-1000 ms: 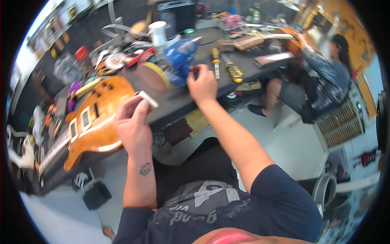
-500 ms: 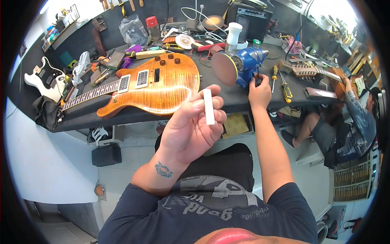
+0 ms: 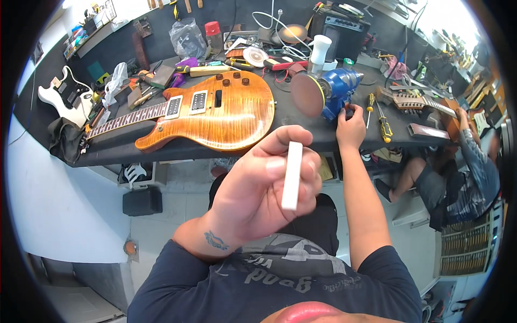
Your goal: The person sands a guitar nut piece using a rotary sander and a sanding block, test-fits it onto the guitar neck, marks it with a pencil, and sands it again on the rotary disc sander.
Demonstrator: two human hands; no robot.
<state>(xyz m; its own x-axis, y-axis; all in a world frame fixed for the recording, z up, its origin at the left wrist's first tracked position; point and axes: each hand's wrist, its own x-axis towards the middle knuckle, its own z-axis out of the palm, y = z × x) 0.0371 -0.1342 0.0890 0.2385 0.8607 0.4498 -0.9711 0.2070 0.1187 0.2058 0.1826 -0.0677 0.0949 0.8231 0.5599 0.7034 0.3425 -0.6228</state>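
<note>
My left hand [image 3: 264, 183] is raised in front of the bench's front edge, palm turned up. Between its thumb and curled fingers it pinches a small white rectangular bar [image 3: 292, 177], held nearly upright. Farther right, my right hand [image 3: 351, 126] has its fingers closed at the lower part of a blue disc sander [image 3: 335, 91]; its fingertips are partly hidden. A round brown sanding disc [image 3: 307, 96] on the sander faces left, and no blur of spinning is plain. The bar is apart from the disc.
An amber electric guitar [image 3: 215, 116] lies on the black bench, left of the sander. Two yellow-black screwdrivers [image 3: 384, 126] lie right of it. A white guitar body [image 3: 64, 99], clutter and a small amplifier [image 3: 342, 37] stand around. A co-worker [image 3: 463, 172] sits at far right.
My left hand has come closer and lower with the white bar, which now tilts slightly the other way. My right hand stays at the sander. The whole view has shifted a little.
</note>
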